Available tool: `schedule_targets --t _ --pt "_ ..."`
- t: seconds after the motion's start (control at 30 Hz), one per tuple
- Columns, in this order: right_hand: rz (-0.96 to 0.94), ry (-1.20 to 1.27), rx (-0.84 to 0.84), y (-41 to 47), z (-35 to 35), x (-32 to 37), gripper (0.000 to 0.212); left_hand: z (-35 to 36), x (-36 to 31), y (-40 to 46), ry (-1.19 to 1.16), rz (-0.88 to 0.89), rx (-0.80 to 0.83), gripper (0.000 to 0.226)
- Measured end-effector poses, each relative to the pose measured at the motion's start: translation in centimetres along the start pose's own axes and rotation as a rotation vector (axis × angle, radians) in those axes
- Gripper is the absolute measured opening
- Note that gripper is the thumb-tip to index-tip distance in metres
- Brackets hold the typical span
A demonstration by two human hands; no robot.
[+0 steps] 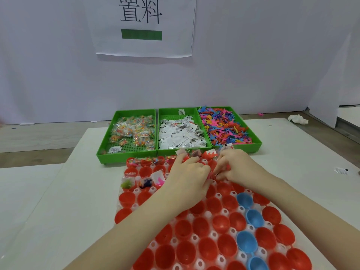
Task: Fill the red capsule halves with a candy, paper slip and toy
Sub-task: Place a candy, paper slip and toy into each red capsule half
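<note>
1. White wall (58, 65) at back, w/ a paper sign (144, 26) taped up, black characters and a green bar printed on it.
2. White table (48, 211) in front; three green bins set side by side at its far edge.
3. Left bin (103, 145): candy packs (134, 131). Middle bin (165, 114): paper slips (181, 135). Right bin (257, 143): small toys (224, 125), mixed colours.
4. Clear holder (214, 233) laid just in front of the bins, packed w/ red halves (200, 227); a few blue halves (253, 217) seen in a line toward the right.
5. Far-left halves are filled already: candy, slip, toy seen in several; near rows are bare.
6. Left hand (189, 170) and right hand (239, 164) are brought together, touching, over the far rows.
7. Fingers on both curled around something small and pink betw. them; what it is can't be told.
</note>
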State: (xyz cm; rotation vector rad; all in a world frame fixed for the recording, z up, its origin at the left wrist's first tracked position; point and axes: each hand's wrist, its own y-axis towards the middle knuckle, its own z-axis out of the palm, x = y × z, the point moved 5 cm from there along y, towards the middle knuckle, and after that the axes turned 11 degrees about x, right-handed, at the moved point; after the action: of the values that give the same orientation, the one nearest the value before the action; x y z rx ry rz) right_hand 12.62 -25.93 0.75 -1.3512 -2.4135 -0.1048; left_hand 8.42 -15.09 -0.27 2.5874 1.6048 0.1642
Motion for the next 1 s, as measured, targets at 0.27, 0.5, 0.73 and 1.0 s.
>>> schedule_targets --t 0.27,0.5,0.73,1.0 --pt "0.073 0.174 0.061 0.6 -1.3 -0.5 0.045 -3.4 1.0 -1.7 -0.207 0.026 -0.311 0.024" --pt "0.027 0.356 0.068 0.3 -3.2 -1.2 0.032 -5.6 10.1 -4.1 -0.610 -0.282 -0.597 0.014" --pt "0.367 0.247 -0.324 4.3 -5.0 -8.6 0.031 -0.2 19.6 -3.3 -0.668 -0.649 -0.126 0.030" --pt "0.415 0.210 -0.190 8.0 -3.2 -10.4 0.054 2.8 20.6 -1.5 -0.595 -0.698 0.132 0.059"
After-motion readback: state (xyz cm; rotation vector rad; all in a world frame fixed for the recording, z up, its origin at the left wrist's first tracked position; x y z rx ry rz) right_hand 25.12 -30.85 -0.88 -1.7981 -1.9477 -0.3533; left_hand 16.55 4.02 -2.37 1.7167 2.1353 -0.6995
